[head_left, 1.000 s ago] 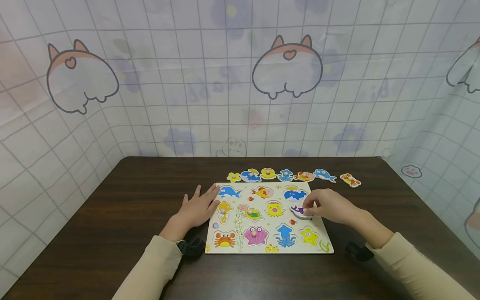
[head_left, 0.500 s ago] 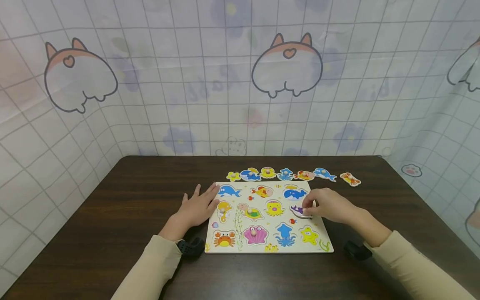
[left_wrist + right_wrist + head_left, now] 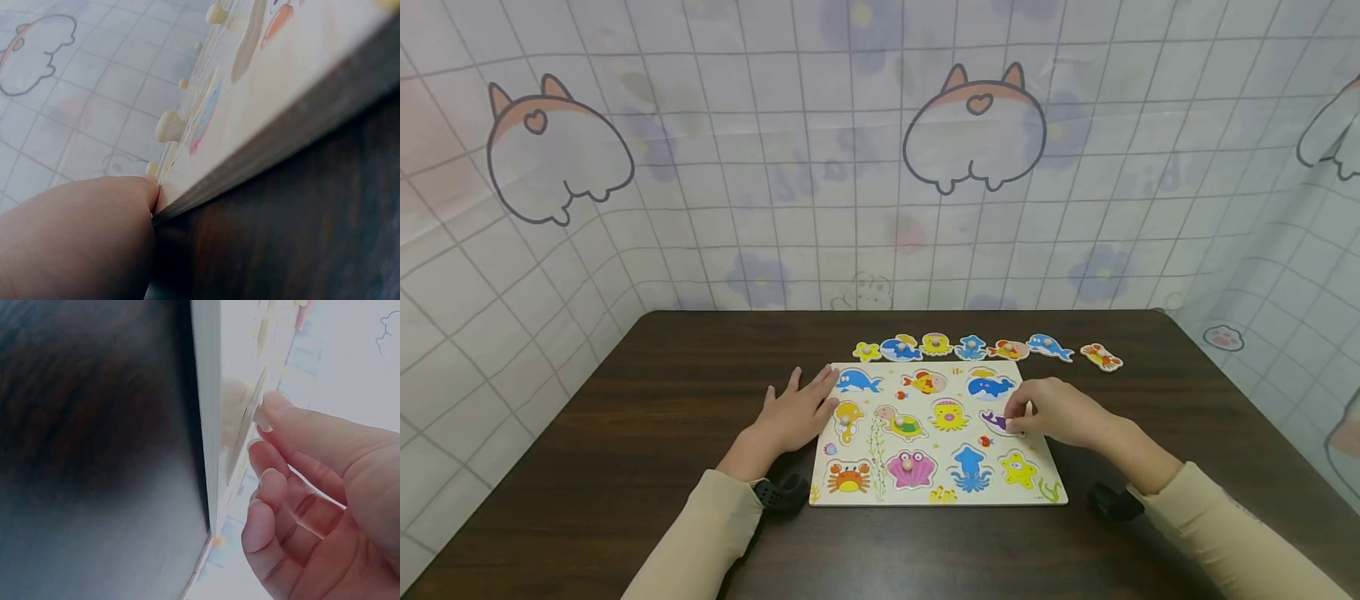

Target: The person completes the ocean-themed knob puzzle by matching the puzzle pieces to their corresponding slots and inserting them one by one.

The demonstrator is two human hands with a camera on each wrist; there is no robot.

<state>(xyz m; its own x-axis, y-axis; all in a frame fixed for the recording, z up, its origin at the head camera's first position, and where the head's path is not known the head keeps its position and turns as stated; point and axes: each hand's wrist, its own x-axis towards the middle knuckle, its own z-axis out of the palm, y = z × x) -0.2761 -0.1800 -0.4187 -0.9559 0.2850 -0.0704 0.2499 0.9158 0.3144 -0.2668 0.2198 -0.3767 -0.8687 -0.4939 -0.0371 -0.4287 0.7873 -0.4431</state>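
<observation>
Purple-and-white whale-shaped wooden puzzle piece has sunk lower at its recess since the earlier frame, right of centre; whether it lies flush is hard to make out. Its right end is hidden behind the right hand, whose thumb and index finger pinch its pale knob. Further left, the left hand, fingers spread, touches the cream wooden board at its left edge.
</observation>
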